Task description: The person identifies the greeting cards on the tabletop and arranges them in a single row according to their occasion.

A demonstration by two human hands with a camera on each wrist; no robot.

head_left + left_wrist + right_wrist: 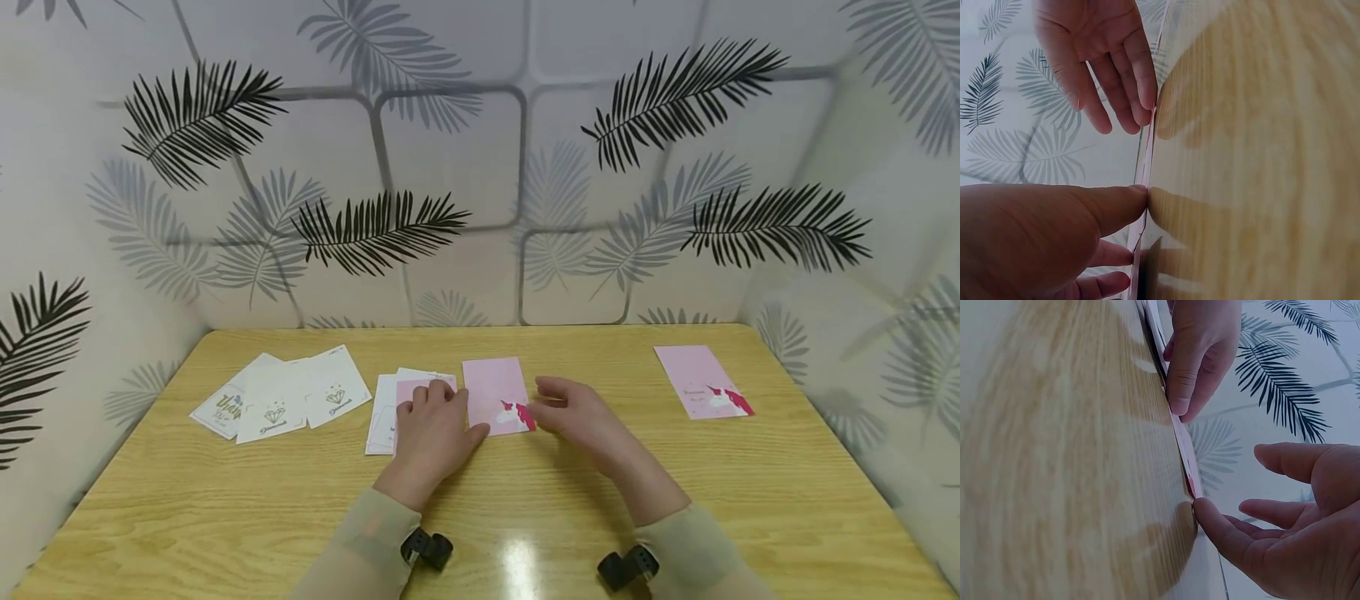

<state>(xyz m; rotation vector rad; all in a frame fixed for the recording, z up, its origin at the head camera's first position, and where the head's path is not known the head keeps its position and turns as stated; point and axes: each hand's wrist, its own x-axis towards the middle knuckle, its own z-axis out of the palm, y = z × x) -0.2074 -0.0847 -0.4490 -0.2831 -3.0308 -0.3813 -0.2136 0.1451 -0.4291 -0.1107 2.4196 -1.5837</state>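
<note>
A pink card with a unicorn's head lies flat in the middle of the wooden table. My left hand spreads over its left side; the thumb touches the lower left corner, and the fingers rest on a small group of overlapping cards, one pink and others white. Seen from the left wrist, that thumb presses at the card's edge. My right hand is at the card's right edge, palm turned inward. In the right wrist view, a fingertip of the right hand touches the card's end, with the thumb held apart.
Three overlapping white cards with gold print lie at the left of the table. Another pink unicorn card lies at the right. A leaf-patterned backdrop encloses the back and sides.
</note>
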